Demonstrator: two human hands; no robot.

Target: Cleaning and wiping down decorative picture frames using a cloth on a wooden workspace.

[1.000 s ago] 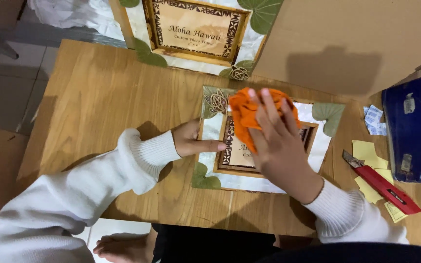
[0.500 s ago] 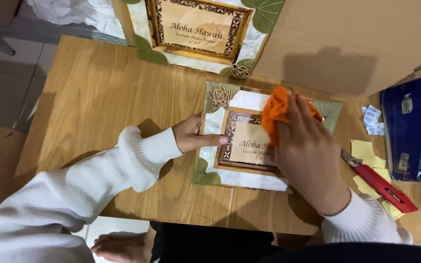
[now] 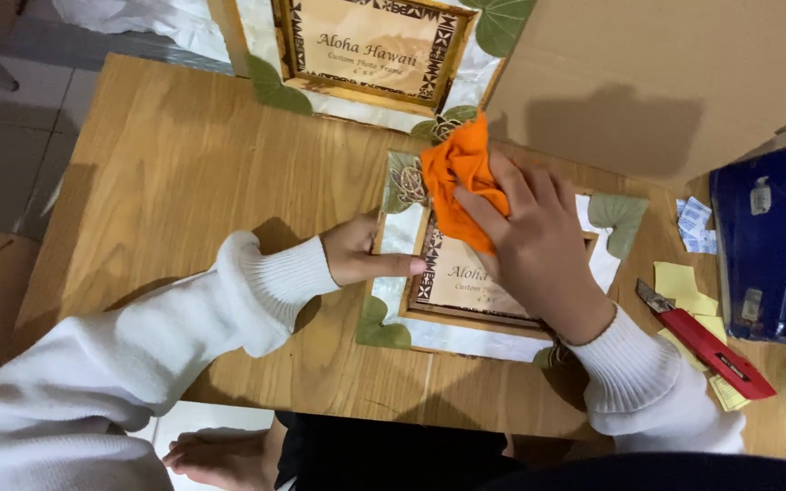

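A decorated picture frame [image 3: 393, 323] with green leaf corners lies flat on the wooden table [image 3: 184, 173]. My right hand [image 3: 539, 250] presses an orange cloth [image 3: 461, 177] onto the frame's upper left part. My left hand [image 3: 366, 259] rests at the frame's left edge, fingers on its border, holding it steady. Both arms are in white sleeves.
A second, similar frame [image 3: 370, 45] lies at the table's far edge. A large cardboard box [image 3: 675, 73] stands at the back right. A red utility knife [image 3: 707, 341] lies on yellow sticky notes [image 3: 680, 282] at the right, beside a dark blue box [image 3: 770, 236].
My right hand has swept the orange cloth across the frame, right then back to the upper left. My left hand has stayed at the frame's left edge.
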